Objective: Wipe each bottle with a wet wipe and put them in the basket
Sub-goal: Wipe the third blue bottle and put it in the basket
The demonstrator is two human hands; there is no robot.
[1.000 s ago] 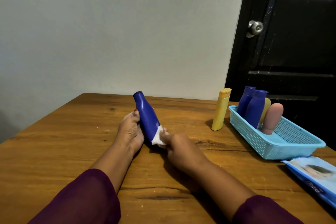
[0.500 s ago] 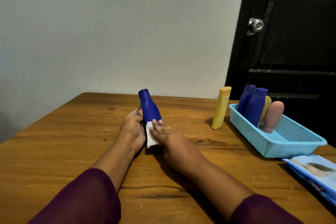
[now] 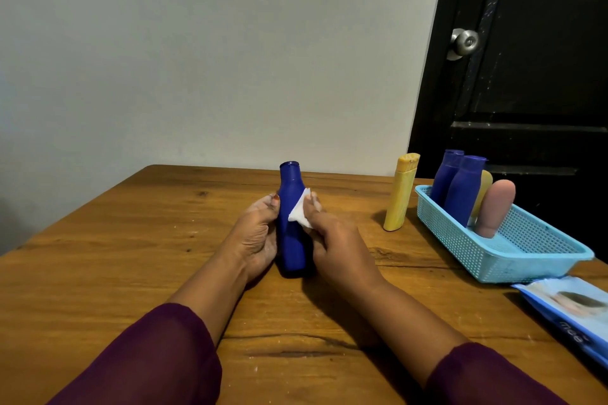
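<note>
Centre frame, a person is wiping a blue bottle (image 3: 291, 181), held nearly upright over the wooden table (image 3: 131, 256). The left hand (image 3: 260, 237) is gripping its body, while the right hand (image 3: 335, 240) is pinching a folded wet wipe (image 3: 301, 212) and pressing it against the bottle's shoulder. At right, the turquoise basket (image 3: 526, 260) is already holding four bottles: two dark blue bottles (image 3: 464, 187), a pale yellow one (image 3: 486, 181) and a pink one (image 3: 495, 207). A yellow bottle (image 3: 401, 194) is standing just left of the basket, apparently awaiting its turn, so two bottles seem to be remaining. A wipes pack (image 3: 572, 309) is lying at lower right.
</note>
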